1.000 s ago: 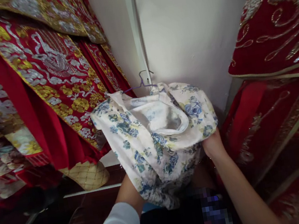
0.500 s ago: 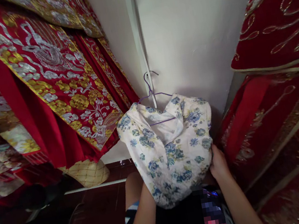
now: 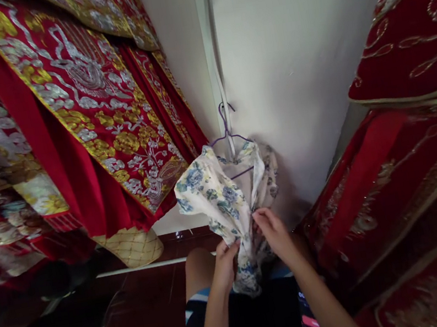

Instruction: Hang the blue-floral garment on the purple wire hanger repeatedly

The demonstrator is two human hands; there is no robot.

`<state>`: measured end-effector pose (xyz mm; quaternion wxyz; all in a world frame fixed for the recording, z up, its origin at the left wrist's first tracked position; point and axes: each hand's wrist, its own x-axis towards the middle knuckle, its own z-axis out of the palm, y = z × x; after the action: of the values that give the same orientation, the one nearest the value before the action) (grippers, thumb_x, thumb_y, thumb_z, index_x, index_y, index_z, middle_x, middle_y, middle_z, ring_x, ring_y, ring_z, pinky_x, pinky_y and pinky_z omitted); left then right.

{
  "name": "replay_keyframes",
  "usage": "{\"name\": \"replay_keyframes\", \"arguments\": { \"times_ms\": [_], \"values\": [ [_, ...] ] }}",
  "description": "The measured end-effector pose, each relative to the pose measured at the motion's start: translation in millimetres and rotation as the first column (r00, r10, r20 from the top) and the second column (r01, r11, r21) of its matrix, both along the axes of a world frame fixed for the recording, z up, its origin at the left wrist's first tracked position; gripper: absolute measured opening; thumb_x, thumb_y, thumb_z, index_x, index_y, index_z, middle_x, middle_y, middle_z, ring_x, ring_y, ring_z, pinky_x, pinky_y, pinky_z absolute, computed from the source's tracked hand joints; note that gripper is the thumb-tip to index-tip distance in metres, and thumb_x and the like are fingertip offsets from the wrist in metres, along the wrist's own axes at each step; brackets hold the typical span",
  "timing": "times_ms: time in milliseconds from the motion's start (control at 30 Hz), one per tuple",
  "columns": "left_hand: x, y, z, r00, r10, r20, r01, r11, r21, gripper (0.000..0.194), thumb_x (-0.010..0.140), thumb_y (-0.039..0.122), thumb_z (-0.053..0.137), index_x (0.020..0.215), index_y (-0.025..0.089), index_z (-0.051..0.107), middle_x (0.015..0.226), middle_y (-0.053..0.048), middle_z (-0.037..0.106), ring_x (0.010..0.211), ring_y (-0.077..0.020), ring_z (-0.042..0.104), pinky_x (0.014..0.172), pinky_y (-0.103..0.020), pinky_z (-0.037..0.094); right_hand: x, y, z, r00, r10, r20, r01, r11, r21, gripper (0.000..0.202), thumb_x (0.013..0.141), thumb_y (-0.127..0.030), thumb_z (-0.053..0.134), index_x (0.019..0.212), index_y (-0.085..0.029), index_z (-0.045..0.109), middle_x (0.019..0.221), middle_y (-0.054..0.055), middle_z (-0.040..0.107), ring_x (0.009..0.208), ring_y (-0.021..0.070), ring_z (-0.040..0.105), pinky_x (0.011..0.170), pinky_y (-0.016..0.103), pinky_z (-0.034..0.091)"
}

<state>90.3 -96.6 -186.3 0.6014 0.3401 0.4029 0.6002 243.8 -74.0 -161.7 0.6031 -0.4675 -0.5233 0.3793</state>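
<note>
Nearest, the left hand (image 3: 226,258) pinches the floral blouse (image 3: 224,196) at its lower front; the right hand (image 3: 270,228) grips the blouse's front edge, higher up. Soft, gathered printed cloth hangs from a thin purple hanger (image 3: 227,134). Left of the blouse drapes gold-and-silver embroidered red fabric (image 3: 93,89); behind it, a smooth pale wall (image 3: 281,36).

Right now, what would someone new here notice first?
Probably the red panel embroidered in gold and silver, filling much of the upper left. Next, the white blouse with blue flowers, hanging in the middle from a purple hanger, pinched by the left hand and right hand. More red beaded fabric lines the right side.
</note>
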Motion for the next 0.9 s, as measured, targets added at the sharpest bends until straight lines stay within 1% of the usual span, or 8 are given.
{"name": "replay_keyframes", "arguments": {
  "times_ms": [133,233,333,433,500,533,633,900],
  "values": [
    [0,-3,-2.2,0.998,-0.07,-0.01,0.07,0.997,0.028,0.037,0.06,0.04,0.088,0.085,0.014,0.078,0.083,-0.007,0.077,0.092,-0.0287,0.07,0.093,-0.04,0.051,-14,18,15.0,0.986,0.133,0.097,-0.135,0.991,0.011,0.043,0.086,-0.057,0.059,0.065,-0.022,0.049,0.059,-0.004,0.049,0.059,0.0144,0.047,0.058,0.026,0.037],
    [-11,-1,-4.1,0.999,-0.013,-0.032,0.014,0.999,0.039,0.041,0.064,0.043,0.085,0.093,0.014,0.077,0.089,-0.008,0.076,0.093,-0.0283,0.069,0.091,-0.039,0.051,-11,14,16.1,0.985,0.17,-0.017,-0.171,0.984,-0.058,0.051,0.082,-0.063,0.06,0.057,-0.022,0.045,0.05,-0.006,0.041,0.049,0.0114,0.038,0.05,0.025,0.03],
    [-20,0,-10.1,0.953,0.267,-0.143,-0.254,0.962,0.101,0.043,0.071,0.045,0.079,0.101,0.015,0.071,0.097,-0.009,0.072,0.095,-0.0263,0.067,0.09,-0.038,0.05,-8,-3,16.3,0.966,0.158,-0.205,-0.186,0.975,-0.124,0.05,0.076,-0.064,0.066,0.058,-0.021,0.049,0.049,-0.005,0.045,0.045,0.0103,0.037,0.046,0.024,0.028],
    [-17,-3,-13.8,0.69,0.656,-0.307,-0.526,0.745,0.411,0.04,0.083,0.039,0.069,0.115,0.017,0.06,0.116,-0.012,0.062,0.109,-0.0251,0.06,0.098,-0.039,0.045,-9,-19,20.6,0.956,0.132,-0.262,-0.178,0.971,-0.159,0.044,0.075,-0.061,0.069,0.064,-0.02,0.06,0.051,-0.003,0.053,0.045,0.0111,0.04,0.044,0.024,0.027],
    [-7,-7,-11.2,0.573,0.736,-0.36,-0.435,0.646,0.628,0.037,0.089,0.032,0.064,0.122,0.019,0.055,0.122,-0.013,0.056,0.118,-0.0247,0.054,0.104,-0.04,0.041,-13,-26,25.7,0.963,0.139,-0.229,-0.176,0.973,-0.15,0.041,0.076,-0.058,0.069,0.065,-0.019,0.063,0.052,-0.001,0.057,0.044,0.0119,0.042,0.044,0.025,0.028],
    [-1,-9,-8.3,0.579,0.713,-0.396,-0.333,0.65,0.683,0.036,0.09,0.029,0.062,0.123,0.02,0.054,0.122,-0.013,0.055,0.119,-0.0245,0.053,0.105,-0.04,0.041,-15,-29,28.5,0.967,0.15,-0.205,-0.181,0.974,-0.14,0.04,0.077,-0.057,0.069,0.065,-0.019,0.064,0.052,0.0,0.059,0.044,0.012,0.043,0.045,0.025,0.03],
    [20,-10,4.0,0.679,0.548,-0.489,-0.096,0.726,0.681,0.031,0.092,0.027,0.058,0.122,0.02,0.055,0.116,-0.011,0.059,0.11,-0.0235,0.058,0.096,-0.036,0.046,-20,-32,35.7,0.971,0.191,-0.141,-0.206,0.974,-0.097,0.037,0.077,-0.051,0.071,0.062,-0.019,0.062,0.053,-0.001,0.059,0.045,0.0117,0.045,0.047,0.025,0.034],
    [27,-4,24.2,0.724,0.394,-0.566,0.001,0.82,0.573,0.011,0.094,0.023,0.053,0.088,0.019,0.06,0.083,-0.004,0.062,0.079,-0.0181,0.06,0.074,-0.028,0.046,-12,-6,65.1,0.954,0.215,-0.208,-0.239,0.966,-0.099,0.033,0.076,-0.048,0.072,0.066,-0.017,0.065,0.05,-0.001,0.059,0.039,0.009,0.041,0.041,0.023,0.029]
  ]
}}
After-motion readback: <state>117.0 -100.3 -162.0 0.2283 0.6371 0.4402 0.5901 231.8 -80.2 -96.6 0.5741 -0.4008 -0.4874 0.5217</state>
